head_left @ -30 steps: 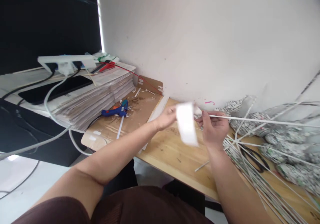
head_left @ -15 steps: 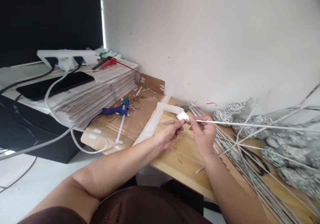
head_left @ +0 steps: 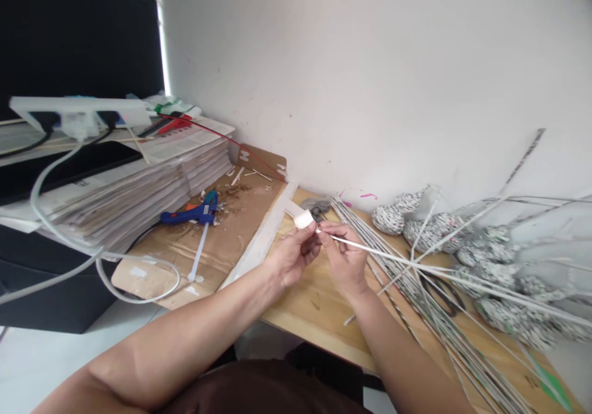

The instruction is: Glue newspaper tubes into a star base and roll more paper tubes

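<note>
A narrow white rolled-paper tube (head_left: 377, 250) runs from my fingers off to the right. At its left end sits a white paper strip (head_left: 304, 218), folded or wrapped, with a tail trailing to the upper left. My left hand (head_left: 295, 256) pinches the strip against the tube's tip. Close beside it, my right hand (head_left: 343, 255) grips the tube between thumb and fingers. How the strip is joined to the tube is hidden by my fingertips. Below the tube, a star of crossed paper tubes (head_left: 412, 262) lies over a bundle of paper rods (head_left: 456, 340).
Several woven newspaper shapes (head_left: 485, 247) stand along the wall. Black scissor-like handles (head_left: 444, 297) lie under the tubes. A blue glue gun (head_left: 192, 213) rests on cardboard (head_left: 217, 250). Left of it, a paper stack (head_left: 152, 186) carries a power strip (head_left: 78, 108) with trailing cables.
The view has turned right, so the scene sits further left. The strip's free tail looks shorter, with the white paper bunched at the tube's tip. The tube now slopes down to the right.
</note>
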Action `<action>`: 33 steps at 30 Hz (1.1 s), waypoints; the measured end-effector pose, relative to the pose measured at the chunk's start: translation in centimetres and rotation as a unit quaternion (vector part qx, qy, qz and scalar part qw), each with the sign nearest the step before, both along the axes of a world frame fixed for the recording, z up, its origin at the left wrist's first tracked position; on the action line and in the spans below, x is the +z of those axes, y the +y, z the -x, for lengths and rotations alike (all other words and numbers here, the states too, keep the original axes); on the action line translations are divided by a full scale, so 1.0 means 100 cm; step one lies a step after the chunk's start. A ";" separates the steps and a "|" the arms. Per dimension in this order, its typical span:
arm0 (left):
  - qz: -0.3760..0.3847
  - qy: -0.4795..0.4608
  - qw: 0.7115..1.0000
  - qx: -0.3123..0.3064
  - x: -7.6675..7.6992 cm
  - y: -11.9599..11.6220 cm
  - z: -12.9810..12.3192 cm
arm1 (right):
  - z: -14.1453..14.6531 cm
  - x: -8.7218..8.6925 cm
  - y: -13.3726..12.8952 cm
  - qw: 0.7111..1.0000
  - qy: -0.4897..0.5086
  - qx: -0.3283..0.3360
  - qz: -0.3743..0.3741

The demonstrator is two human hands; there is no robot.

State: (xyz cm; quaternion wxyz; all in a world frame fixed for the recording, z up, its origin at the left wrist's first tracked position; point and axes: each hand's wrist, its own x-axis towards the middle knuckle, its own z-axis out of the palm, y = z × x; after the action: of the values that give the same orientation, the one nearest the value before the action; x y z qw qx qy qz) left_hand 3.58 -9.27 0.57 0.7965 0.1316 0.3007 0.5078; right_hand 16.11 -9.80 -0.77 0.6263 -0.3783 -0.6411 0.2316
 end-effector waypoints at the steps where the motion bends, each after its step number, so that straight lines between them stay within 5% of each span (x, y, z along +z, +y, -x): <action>1: -0.007 0.001 1.000 0.006 0.001 0.001 0.002 | 0.000 0.000 0.000 1.000 0.001 0.009 0.006; 13: -0.083 0.013 0.994 0.063 0.004 -0.005 0.025 | 0.006 0.004 -0.003 0.983 0.054 0.068 0.164; 16: -0.099 0.002 0.991 0.086 0.006 -0.006 0.029 | 0.011 0.004 -0.002 0.945 0.151 0.130 0.261; 19: -0.095 -0.008 0.989 0.114 0.009 -0.006 0.037 | 0.020 0.015 -0.010 0.878 0.237 0.199 0.366; 21: -0.081 -0.010 0.987 0.135 0.012 -0.007 0.044 | 0.025 0.029 -0.026 0.846 0.230 0.241 0.415; 23: -0.069 -0.008 0.987 0.145 0.013 -0.009 0.051 | 0.030 0.044 -0.051 0.849 0.151 0.262 0.433; 25: -0.062 -0.007 0.988 0.140 0.013 -0.014 0.057 | 0.034 0.057 -0.078 0.880 -0.033 0.276 0.384; 28: -0.062 -0.015 0.991 0.116 0.012 -0.024 0.060 | 0.040 0.067 -0.104 0.947 -0.269 0.142 0.100; 30: -0.066 -0.016 0.994 0.091 0.010 -0.033 0.060 | 0.043 0.065 -0.106 0.934 -0.354 0.026 -0.038; 33: -0.065 -0.008 0.996 0.056 0.004 -0.046 0.058 | 0.040 0.050 -0.096 0.888 -0.447 -0.089 -0.063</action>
State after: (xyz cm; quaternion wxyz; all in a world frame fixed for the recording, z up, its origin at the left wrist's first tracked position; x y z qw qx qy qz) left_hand -2.26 -13.92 0.96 0.7589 0.1616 0.2677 0.5712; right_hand 12.11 -19.43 4.26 0.3142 -0.4570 -0.8300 -0.0595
